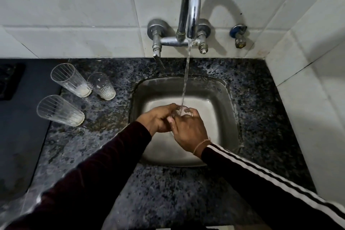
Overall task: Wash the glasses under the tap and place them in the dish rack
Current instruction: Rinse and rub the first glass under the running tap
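You are looking at a home kitchen. A steel sink (220,102) is set into a speckled granite counter (257,99). Behind the sink, a chrome tap (189,5) is mounted on a white tiled wall (74,5) and runs water into the basin. Left of the sink, three glasses (71,80) with milky residue stand on the counter, beside a dark mat (24,117).

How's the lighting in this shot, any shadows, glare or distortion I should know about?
Head view: dim overall, darkest at the left edge; the tap throws a hard arched shadow on the tiles to its right; glare streaks its chrome spout; wide-angle bending curves the tile lines and counter edges; the glass in the hands is hard to make out under the stream.
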